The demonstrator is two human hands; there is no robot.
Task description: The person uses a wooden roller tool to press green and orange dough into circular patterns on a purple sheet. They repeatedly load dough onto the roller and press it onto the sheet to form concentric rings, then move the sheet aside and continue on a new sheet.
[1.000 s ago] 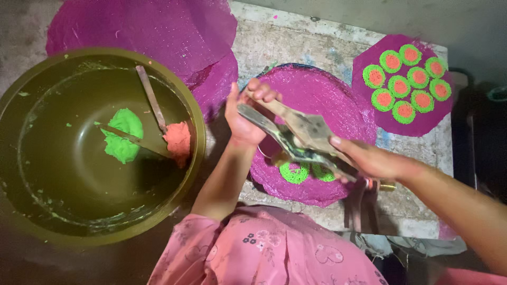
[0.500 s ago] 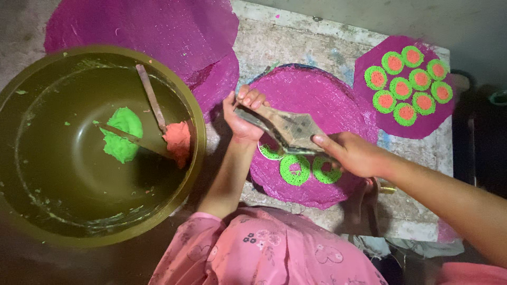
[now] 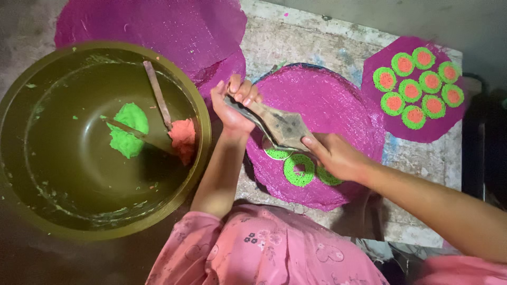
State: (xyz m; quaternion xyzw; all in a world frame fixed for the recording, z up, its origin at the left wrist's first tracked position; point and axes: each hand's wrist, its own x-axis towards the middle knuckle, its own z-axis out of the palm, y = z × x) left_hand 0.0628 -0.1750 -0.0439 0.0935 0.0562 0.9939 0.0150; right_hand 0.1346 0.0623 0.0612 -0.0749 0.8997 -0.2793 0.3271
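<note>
Both hands clamped on wooden press [image 3: 277,125]: left hand [image 3: 236,105] grips far handle, right hand [image 3: 334,155] near end. Rigid tool; green dough rings [image 3: 299,169] beneath look soft, fragile.

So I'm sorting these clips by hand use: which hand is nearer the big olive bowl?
Left. The left hand grips the wooden press just beside the olive bowl rim; the right hand holds its other end, farther off over the magenta sheet.
</note>
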